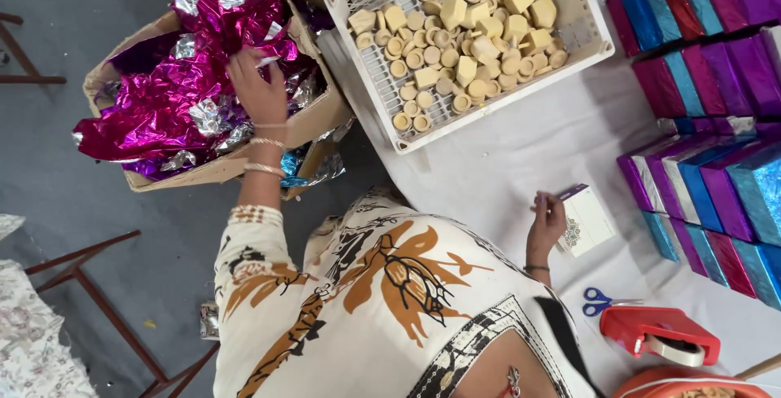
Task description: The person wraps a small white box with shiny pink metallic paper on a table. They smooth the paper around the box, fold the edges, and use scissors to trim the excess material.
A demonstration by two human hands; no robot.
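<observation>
My left hand (257, 89) reaches into a cardboard box (313, 117) on the floor at my left, its fingers closed on a crumpled magenta foil sheet (175, 93). Silver and blue foil scraps lie mixed in. My right hand (547, 223) rests on the white-covered table (504, 162) and holds a small white carton (587, 219) by its near edge.
A white plastic crate (587, 36) of beige round and cube-shaped pieces (460, 36) stands ahead. Foil-wrapped boxes (716, 178) in magenta, blue and purple are stacked at the right. Blue-handled scissors (600, 300) and a red tape dispenser (659, 334) lie near my right side. Wooden furniture legs (89, 284) stand at the left.
</observation>
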